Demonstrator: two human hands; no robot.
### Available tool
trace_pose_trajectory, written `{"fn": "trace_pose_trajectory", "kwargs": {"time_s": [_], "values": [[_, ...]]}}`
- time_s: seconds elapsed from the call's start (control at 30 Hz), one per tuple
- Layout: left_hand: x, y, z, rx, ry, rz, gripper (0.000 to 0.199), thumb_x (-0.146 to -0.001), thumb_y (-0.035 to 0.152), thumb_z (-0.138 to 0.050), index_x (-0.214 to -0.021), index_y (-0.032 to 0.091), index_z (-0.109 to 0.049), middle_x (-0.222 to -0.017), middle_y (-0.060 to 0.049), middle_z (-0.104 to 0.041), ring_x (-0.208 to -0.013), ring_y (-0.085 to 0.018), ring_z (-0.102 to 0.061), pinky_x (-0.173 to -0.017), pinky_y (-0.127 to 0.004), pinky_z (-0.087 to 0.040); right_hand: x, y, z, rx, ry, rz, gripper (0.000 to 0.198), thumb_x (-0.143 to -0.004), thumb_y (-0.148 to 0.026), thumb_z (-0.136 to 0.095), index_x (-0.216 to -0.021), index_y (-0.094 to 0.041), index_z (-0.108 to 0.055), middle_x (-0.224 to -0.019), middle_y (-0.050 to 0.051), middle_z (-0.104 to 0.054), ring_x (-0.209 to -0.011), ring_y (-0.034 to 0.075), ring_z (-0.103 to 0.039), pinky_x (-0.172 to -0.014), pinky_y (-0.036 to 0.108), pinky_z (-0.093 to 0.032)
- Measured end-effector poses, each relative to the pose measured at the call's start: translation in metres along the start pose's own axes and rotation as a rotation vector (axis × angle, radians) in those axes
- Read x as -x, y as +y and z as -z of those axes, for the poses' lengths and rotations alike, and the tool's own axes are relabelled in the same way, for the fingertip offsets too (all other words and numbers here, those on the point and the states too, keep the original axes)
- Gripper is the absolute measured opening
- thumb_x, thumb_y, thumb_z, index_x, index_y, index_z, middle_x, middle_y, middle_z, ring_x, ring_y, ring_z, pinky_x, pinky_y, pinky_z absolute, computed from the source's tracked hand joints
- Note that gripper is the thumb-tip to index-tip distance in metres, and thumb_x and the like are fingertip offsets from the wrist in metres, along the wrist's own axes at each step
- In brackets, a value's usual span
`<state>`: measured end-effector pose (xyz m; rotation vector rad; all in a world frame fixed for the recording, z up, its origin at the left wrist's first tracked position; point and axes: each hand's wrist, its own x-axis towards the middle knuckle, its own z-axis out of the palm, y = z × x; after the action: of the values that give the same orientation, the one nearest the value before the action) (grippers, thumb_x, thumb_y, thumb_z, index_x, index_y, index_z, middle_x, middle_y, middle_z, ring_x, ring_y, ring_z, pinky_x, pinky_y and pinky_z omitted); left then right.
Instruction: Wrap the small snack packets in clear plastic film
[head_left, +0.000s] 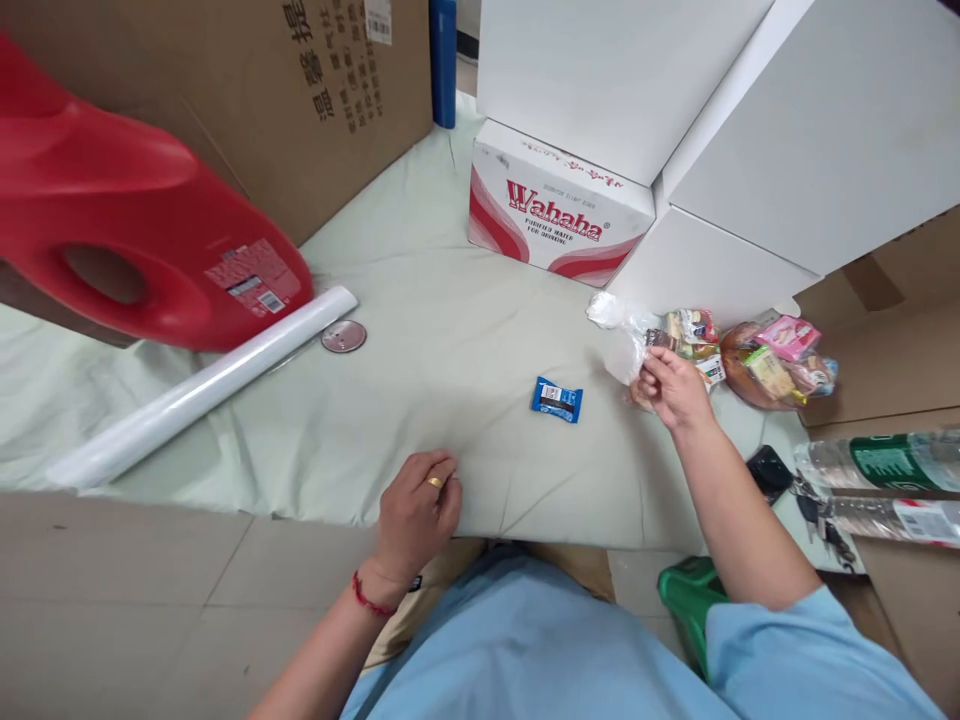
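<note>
My right hand [675,388] pinches the edge of a clear plastic bag [626,335] that holds several small wrapped snacks [694,330]. Curled and resting at the table's front edge, my left hand [420,500] has a ring on one finger and nothing showing in it. Between the two hands, a small blue snack packet [557,400] lies flat on the pale cloth. Just right of the bag stands a round amber bowl [757,370] with more packaged snacks. The hand partly hides the bag's contents.
A white and red Wahaha carton [559,205] stands at the back beside large white boxes [720,120]. At left are a red jug [165,210], a white roll [210,385] and a round disc [343,336]. Keys [817,510] and clear tubes [892,490] lie at right.
</note>
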<state>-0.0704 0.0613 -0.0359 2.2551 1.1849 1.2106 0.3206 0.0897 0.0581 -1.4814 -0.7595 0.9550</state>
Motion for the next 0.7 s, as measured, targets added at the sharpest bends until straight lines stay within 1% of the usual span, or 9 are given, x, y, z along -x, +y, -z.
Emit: {"fn": "trace_pose_trajectory", "kwargs": {"time_s": [0.1, 0.2, 0.23, 0.27, 0.33, 0.4, 0.5, 0.6, 0.7], "values": [[-0.007, 0.019, 0.000, 0.271, -0.030, 0.297, 0.015, -0.099, 0.022, -0.056, -0.098, 0.020, -0.070, -0.095, -0.006, -0.069, -0.084, -0.016, -0.067, -0.073, -0.029, -0.054, 0.052, 0.013, -0.017, -0.106, -0.047, -0.017, 0.038, -0.068, -0.045, -0.090, -0.090, -0.022, -0.069, -0.066, -0.006, -0.049, -0.053, 0.007, -0.037, -0.045, 0.018, -0.029], [-0.017, 0.050, -0.009, 0.673, -0.171, 0.642, 0.027, -0.099, 0.045, -0.058, -0.104, 0.020, -0.067, -0.091, -0.004, -0.068, -0.071, -0.014, -0.063, -0.060, -0.026, -0.051, 0.099, 0.033, -0.049, -0.030, -0.110, 0.021, 0.032, -0.081, -0.050, -0.082, -0.094, -0.023, -0.070, -0.063, -0.006, -0.050, -0.053, 0.010, -0.041, -0.048, 0.022, -0.034], [-0.022, 0.060, -0.014, 0.812, -0.210, 0.728, 0.036, -0.094, 0.053, -0.064, -0.110, 0.021, -0.064, -0.100, -0.006, -0.069, -0.074, -0.015, -0.065, -0.058, -0.026, -0.052, 0.111, 0.037, -0.060, 0.029, -0.150, 0.038, 0.031, -0.086, -0.051, -0.079, -0.095, -0.023, -0.071, -0.062, -0.005, -0.051, -0.054, 0.011, -0.043, -0.051, 0.023, -0.036], [-0.025, 0.067, -0.018, 0.921, -0.239, 0.774, 0.046, -0.088, 0.057, -0.072, -0.117, 0.022, -0.061, -0.113, -0.008, -0.068, -0.085, -0.018, -0.068, -0.061, -0.027, -0.054, 0.122, 0.041, -0.069, 0.093, -0.204, 0.055, 0.030, -0.090, -0.052, -0.075, -0.097, -0.023, -0.072, -0.063, -0.004, -0.053, -0.056, 0.012, -0.045, -0.053, 0.025, -0.039], [-0.031, 0.075, -0.026, 1.002, -0.282, 0.792, 0.055, -0.077, 0.055, -0.083, -0.115, 0.021, -0.061, -0.120, -0.011, -0.069, -0.100, -0.022, -0.069, -0.072, -0.030, -0.057, 0.136, 0.042, -0.082, 0.214, -0.322, 0.099, 0.031, -0.094, -0.054, -0.070, -0.098, -0.023, -0.073, -0.069, -0.001, -0.059, -0.061, 0.014, -0.049, -0.058, 0.027, -0.042], [-0.032, 0.075, -0.029, 0.970, -0.272, 0.797, 0.046, -0.074, 0.052, -0.085, -0.099, 0.019, -0.065, -0.105, -0.008, -0.072, -0.097, -0.021, -0.068, -0.079, -0.031, -0.055, 0.139, 0.040, -0.086, 0.288, -0.370, 0.142, 0.033, -0.094, -0.056, -0.068, -0.097, -0.023, -0.074, -0.075, 0.001, -0.062, -0.065, 0.015, -0.051, -0.061, 0.028, -0.043], [-0.027, 0.066, -0.027, 0.965, -0.177, 0.870, 0.039, -0.075, 0.051, -0.083, -0.083, 0.019, -0.062, -0.080, -0.001, -0.067, -0.077, -0.016, -0.064, -0.076, -0.031, -0.053, 0.132, 0.036, -0.079, 0.288, -0.297, 0.131, 0.034, -0.092, -0.058, -0.069, -0.095, -0.024, -0.072, -0.076, 0.001, -0.064, -0.064, 0.016, -0.051, -0.061, 0.028, -0.042], [-0.022, 0.059, -0.021, 1.061, -0.112, 0.939, 0.040, -0.072, 0.049, -0.085, -0.081, 0.020, -0.060, -0.077, 0.001, -0.065, -0.074, -0.014, -0.063, -0.076, -0.030, -0.054, 0.129, 0.042, -0.069, 0.210, -0.242, 0.046, 0.035, -0.088, -0.059, -0.073, -0.094, -0.024, -0.071, -0.080, 0.001, -0.066, -0.061, 0.014, -0.049, -0.058, 0.028, -0.042], [-0.020, 0.058, -0.017, 1.109, -0.086, 0.944, 0.040, -0.072, 0.049, -0.085, -0.081, 0.020, -0.060, -0.077, 0.001, -0.066, -0.076, -0.015, -0.064, -0.079, -0.031, -0.054, 0.134, 0.054, -0.063, 0.202, -0.264, -0.044, 0.038, -0.086, -0.060, -0.075, -0.093, -0.023, -0.071, -0.079, 0.001, -0.066, -0.059, 0.014, -0.049, -0.056, 0.027, -0.043]]}}
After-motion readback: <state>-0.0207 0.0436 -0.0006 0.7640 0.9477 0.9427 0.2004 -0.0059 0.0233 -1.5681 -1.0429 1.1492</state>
